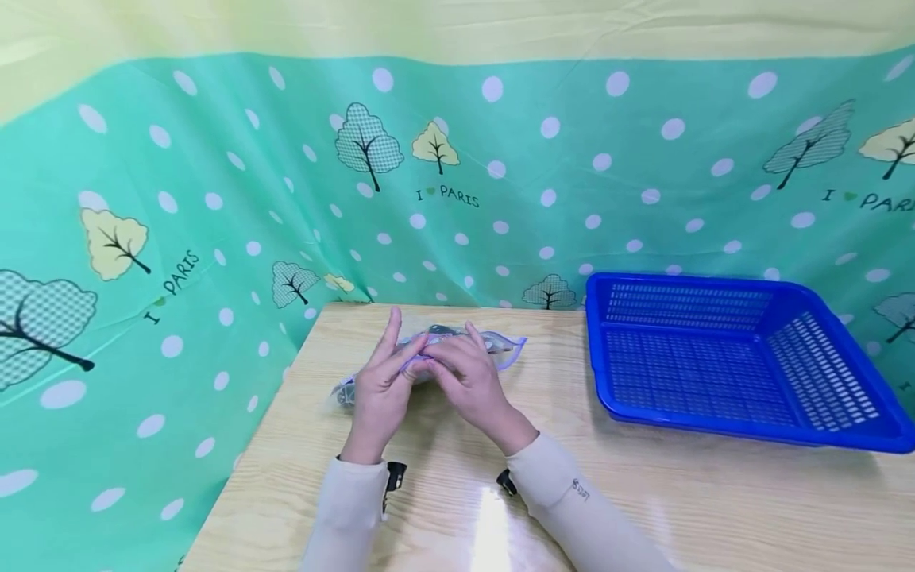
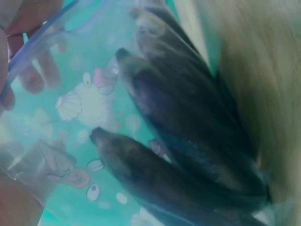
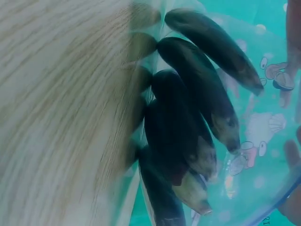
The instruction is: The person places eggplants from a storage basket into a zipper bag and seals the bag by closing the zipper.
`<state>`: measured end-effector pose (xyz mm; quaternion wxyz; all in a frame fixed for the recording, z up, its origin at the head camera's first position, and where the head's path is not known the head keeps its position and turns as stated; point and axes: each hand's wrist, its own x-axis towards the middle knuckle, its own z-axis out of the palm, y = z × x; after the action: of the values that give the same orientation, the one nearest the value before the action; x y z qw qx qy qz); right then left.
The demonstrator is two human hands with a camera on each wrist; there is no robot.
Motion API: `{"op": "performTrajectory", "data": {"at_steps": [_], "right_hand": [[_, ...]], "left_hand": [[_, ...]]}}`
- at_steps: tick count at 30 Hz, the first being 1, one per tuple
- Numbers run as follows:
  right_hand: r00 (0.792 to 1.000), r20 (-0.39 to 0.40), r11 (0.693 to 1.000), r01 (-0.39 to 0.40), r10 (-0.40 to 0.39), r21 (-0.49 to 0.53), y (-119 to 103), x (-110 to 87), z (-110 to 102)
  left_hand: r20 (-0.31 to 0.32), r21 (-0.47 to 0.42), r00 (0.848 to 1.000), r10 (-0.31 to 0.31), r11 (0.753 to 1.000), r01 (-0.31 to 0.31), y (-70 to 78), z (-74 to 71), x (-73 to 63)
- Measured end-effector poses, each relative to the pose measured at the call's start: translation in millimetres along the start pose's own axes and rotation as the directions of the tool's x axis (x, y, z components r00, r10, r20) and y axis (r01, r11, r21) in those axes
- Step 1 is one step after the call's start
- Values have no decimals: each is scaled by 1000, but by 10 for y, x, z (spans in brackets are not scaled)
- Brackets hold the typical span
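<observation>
A clear plastic zip bag [image 1: 511,354] with a purple edge stands on the table, holding several dark, elongated eggplants [image 3: 202,89]. They lie side by side in it, also close up in the left wrist view, slightly blurred. My left hand [image 1: 377,391] pinches the bag's top edge between thumb and forefinger. Close beside it, my right hand [image 1: 473,383] pinches the same edge near the middle. Both hands hide much of the bag in the head view. Cartoon prints show on the bag's film [image 2: 84,103].
A blue plastic basket [image 1: 715,426] with slotted walls stands to the right on the wooden table [image 1: 550,397]. Behind and to the left hangs a green dotted cloth [image 1: 515,206] with tree prints. Black straps [image 1: 395,475] sit at the wrists.
</observation>
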<state>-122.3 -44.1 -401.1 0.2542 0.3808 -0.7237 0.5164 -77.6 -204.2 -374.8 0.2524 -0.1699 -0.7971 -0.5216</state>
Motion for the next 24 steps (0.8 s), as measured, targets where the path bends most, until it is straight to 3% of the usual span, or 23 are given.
{"op": "performTrajectory", "data": {"at_steps": [7, 13, 18, 24], "right_hand": [[997, 9, 997, 78, -78, 21, 44, 45, -37], [998, 45, 992, 33, -39, 119, 112, 72, -102], [999, 53, 987, -19, 10, 159, 214, 67, -156], [991, 101, 986, -99, 85, 135, 306, 75, -240]], "left_hand": [[-24, -17, 998, 57, 998, -57, 41, -12, 29], [-32, -71, 989, 142, 987, -143, 37, -34, 52], [-86, -99, 991, 103, 989, -111, 46, -82, 65], [-101, -125, 994, 46, 990, -59, 45, -130, 63]]}}
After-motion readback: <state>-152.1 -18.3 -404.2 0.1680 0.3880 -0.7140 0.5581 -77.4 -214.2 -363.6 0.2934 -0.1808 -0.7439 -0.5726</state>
